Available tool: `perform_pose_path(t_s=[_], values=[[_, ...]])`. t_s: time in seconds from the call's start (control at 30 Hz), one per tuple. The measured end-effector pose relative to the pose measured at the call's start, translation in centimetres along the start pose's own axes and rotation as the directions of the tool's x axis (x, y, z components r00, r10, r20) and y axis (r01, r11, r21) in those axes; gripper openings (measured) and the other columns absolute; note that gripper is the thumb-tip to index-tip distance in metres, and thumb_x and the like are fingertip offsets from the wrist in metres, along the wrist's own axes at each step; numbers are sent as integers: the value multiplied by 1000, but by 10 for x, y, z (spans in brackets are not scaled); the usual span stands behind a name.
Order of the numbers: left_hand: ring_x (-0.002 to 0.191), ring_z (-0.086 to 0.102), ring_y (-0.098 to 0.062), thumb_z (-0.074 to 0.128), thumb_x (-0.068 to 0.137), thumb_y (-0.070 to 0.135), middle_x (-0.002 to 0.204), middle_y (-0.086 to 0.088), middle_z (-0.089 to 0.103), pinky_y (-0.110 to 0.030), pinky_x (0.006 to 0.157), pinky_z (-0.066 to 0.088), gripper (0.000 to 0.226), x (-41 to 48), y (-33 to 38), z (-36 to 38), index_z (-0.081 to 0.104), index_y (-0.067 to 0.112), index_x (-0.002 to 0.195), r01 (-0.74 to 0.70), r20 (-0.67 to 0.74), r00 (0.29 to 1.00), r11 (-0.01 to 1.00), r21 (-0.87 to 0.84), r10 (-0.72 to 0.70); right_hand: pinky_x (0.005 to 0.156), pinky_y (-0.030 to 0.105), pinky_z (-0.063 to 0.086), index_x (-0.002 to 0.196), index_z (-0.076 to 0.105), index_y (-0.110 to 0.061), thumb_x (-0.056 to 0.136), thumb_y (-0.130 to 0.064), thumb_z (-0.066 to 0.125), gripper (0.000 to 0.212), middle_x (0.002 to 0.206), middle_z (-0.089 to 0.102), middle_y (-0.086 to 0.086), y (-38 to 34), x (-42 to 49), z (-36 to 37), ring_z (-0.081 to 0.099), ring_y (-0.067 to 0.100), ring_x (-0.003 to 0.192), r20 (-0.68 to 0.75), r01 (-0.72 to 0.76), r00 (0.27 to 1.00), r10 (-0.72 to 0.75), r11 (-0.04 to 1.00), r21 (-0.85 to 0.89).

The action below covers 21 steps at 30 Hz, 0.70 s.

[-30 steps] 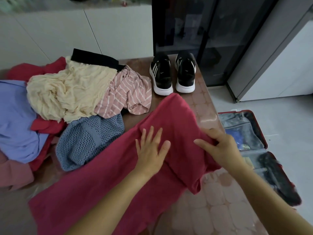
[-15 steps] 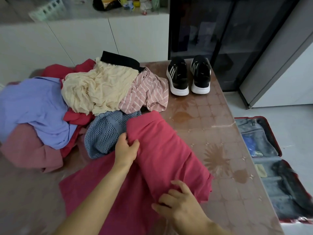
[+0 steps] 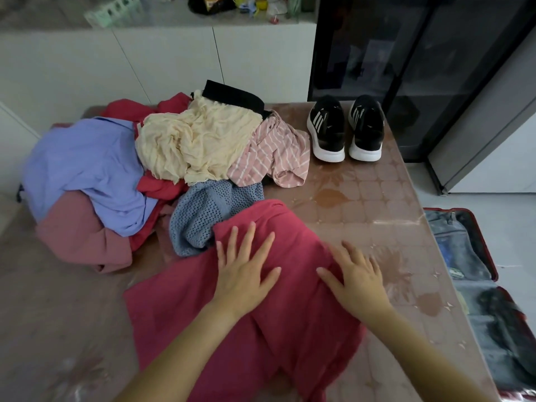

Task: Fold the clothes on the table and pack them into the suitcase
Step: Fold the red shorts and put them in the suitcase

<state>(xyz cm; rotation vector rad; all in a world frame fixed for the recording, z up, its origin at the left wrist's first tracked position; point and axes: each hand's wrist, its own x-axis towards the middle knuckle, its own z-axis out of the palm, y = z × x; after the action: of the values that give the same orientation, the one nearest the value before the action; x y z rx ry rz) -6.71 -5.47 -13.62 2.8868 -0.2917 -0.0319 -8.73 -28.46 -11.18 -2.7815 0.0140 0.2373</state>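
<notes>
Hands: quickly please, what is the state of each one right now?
Left hand: open, fingers straight, pressing flat on the red garment.
Right hand: open, fingers straight, resting at the same garment's right edge.

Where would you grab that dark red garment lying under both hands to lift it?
Probably pinch the red garment at its far rounded end, coming from the right over the bare table: the cloth looks doubled there, and piled clothes crowd its left. The left hand and right hand press it flat.
</notes>
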Motion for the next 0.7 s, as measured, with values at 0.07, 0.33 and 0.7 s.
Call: perform_pose_path(t_s=[0.07, 0.33, 0.7], values=[[145, -14, -33, 25, 86, 67, 160, -2, -5, -61, 113, -3, 68, -1, 1, 5, 11, 43, 148, 11, 64, 998, 1000, 27, -12, 112, 52, 22, 146, 16, -47, 70, -79, 14, 83, 155, 26, 3, 1, 2, 8, 37, 29, 134, 188, 66, 981, -44, 992, -112], [143, -21, -34, 16, 83, 74, 158, 5, -17, -63, 111, -7, 70, 22, 0, 10, -2, 48, 146, -2, 215, 976, 990, 139, -29, 105, 52, 36, 143, 28, -46, 78, -76, 26, 72, 144, 44, 3, -5, -16, 34, 50, 29, 125, 125, 157, 983, -137, 974, -163], [145, -16, -25, 14, 83, 77, 158, 0, -13, -47, 117, -3, 78, -13, 8, 19, -5, 40, 148, 3, 135, 991, 998, -60, 5, 76, 37, 48, 105, 57, -11, 85, -42, 64, 37, 95, 68, 11, 31, 13, 17, 63, 34, 93, 79, -176, 984, 161, 951, 254]])
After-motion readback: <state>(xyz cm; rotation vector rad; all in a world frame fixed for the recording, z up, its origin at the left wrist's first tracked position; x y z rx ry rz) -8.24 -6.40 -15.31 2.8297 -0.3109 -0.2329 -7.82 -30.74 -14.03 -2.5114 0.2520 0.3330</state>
